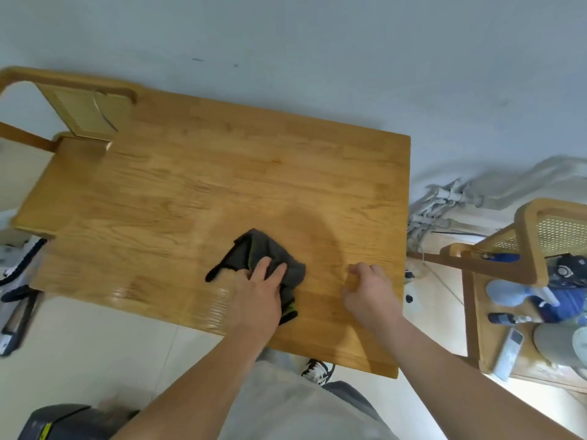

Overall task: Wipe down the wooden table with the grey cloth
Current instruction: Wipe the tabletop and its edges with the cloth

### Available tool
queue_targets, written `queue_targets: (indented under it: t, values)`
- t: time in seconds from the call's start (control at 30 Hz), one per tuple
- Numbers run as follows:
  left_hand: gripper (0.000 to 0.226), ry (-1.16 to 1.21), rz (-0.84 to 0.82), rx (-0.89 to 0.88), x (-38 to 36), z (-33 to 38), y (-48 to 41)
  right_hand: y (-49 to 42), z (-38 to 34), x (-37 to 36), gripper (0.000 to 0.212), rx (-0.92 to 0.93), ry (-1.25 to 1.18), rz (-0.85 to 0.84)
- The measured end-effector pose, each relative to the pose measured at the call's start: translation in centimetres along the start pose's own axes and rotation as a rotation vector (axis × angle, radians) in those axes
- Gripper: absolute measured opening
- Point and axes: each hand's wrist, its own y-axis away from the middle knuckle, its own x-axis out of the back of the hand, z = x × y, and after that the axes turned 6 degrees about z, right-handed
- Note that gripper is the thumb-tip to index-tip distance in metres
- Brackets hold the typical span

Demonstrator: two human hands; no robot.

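Note:
The wooden table (197, 185) fills the middle of the head view, its top bare apart from the cloth. A crumpled grey cloth (263, 252) with a yellow-green edge lies near the table's front edge. My left hand (259, 292) presses flat on the cloth, fingers stretched over it. My right hand (368, 290) rests on the bare wood to the right of the cloth, fingers loosely curled and holding nothing. A darker damp-looking patch shows on the wood just beyond the cloth.
A wooden chair (73, 103) with a cane back stands at the table's far left. To the right is another cane chair (536, 236) loaded with bottles, a remote and blue items. Cables (438, 211) run along the wall. A dark bin (70, 420) sits at bottom left.

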Motion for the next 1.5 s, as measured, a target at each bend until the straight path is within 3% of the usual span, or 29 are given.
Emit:
queue_targets:
  t: [0.07, 0.13, 0.2, 0.23, 0.33, 0.4, 0.43, 0.53, 0.6, 0.63, 0.73, 0.8, 0.83, 0.97, 1.0, 1.07, 1.13, 1.2, 1.27, 1.4, 1.43, 1.5]
  values:
    - [0.045, -0.002, -0.046, -0.203, -0.1, 0.0, 0.7, -0.5, -1.7, -0.4, 0.048, 0.040, 0.015, 0.001]
    - [0.044, 0.028, -0.115, -0.556, 0.8, -2.0, -0.4, -1.4, -3.5, -0.7, 0.048, 0.078, 0.040, 0.000]
    - [0.047, -0.078, -0.092, -0.773, 2.0, -5.4, -3.4, -2.7, -5.6, -0.9, 0.049, 0.099, 0.056, -0.002]
    - [0.049, -0.118, -0.077, -0.736, 2.4, -7.1, -5.0, -3.3, -6.6, -1.0, 0.051, 0.101, 0.065, 0.005]
    - [0.047, -0.019, -0.060, -0.202, 4.3, -9.4, -9.2, -5.5, -9.8, -1.5, 0.054, 0.068, 0.089, 0.010]
    - [0.049, -0.035, -0.096, -0.004, 4.9, -8.8, -11.2, -7.1, -12.0, -2.0, 0.057, 0.053, 0.093, -0.001]
    - [0.052, -0.077, -0.125, -0.048, 4.9, -8.6, -12.0, -8.0, -13.2, -2.2, 0.058, 0.053, 0.105, -0.003]
    - [0.054, -0.127, -0.181, -0.542, 5.2, -10.4, -13.8, -11.1, -16.7, -2.9, 0.058, 0.047, 0.130, 0.001]
    - [0.049, -0.109, -0.196, -0.717, 6.1, -13.8, -16.8, -13.2, -18.7, -3.3, 0.062, 0.037, 0.135, -0.007]
    - [0.048, -0.106, -0.185, -0.684, 6.6, -15.2, -18.5, -14.1, -19.5, -3.4, 0.063, 0.028, 0.140, -0.013]
    - [0.046, 0.002, -0.069, -0.206, 7.7, -16.6, -21.7, -15.7, -21.7, -3.9, 0.062, 0.001, 0.187, -0.001]
    - [0.048, 0.008, -0.057, -0.072, 7.6, -15.9, -21.8, -16.4, -22.6, -4.4, 0.061, 0.001, 0.220, 0.023]
    - [0.049, 0.011, -0.076, -0.119, 7.5, -15.8, -21.3, -16.6, -23.0, -4.6, 0.061, -0.001, 0.235, 0.026]
    - [0.049, 0.082, -0.172, -0.670, 8.3, -19.9, -21.2, -17.0, -23.7, -5.4, 0.066, 0.005, 0.313, 0.045]
    - [0.049, 0.036, -0.194, -0.732, 8.6, -21.2, -22.4, -17.1, -23.8, -5.5, 0.065, 0.006, 0.328, 0.048]
    - [0.049, -0.052, -0.137, -0.608, 9.1, -22.7, -24.9, -17.3, -24.1, -5.5, 0.061, -0.002, 0.355, 0.039]
    - [0.049, 0.012, -0.008, -0.227, 9.6, -22.0, -26.4, -17.4, -24.4, -5.5, 0.058, -0.016, 0.371, 0.034]
    - [0.053, 0.005, 0.017, -0.028, 9.0, -20.0, -26.6, -17.6, -24.5, -5.6, 0.057, -0.021, 0.364, 0.041]
    - [0.057, -0.002, -0.010, -0.133, 8.1, -18.1, -26.1, -17.5, -24.5, -5.4, 0.058, -0.016, 0.343, 0.042]
    - [0.051, 0.009, -0.106, -0.592, 8.1, -17.8, -28.0, -17.6, -22.9, -4.2, 0.061, 0.015, 0.197, 0.014]
    - [0.050, -0.031, -0.110, -0.596, 8.2, -17.8, -29.5, -17.9, -22.3, -3.6, 0.057, 0.010, 0.091, 0.020]
    - [0.052, -0.058, -0.064, -0.427, 8.2, -16.5, -32.0, -18.6, -20.9, -2.0, 0.046, -0.009, -0.080, 0.048]
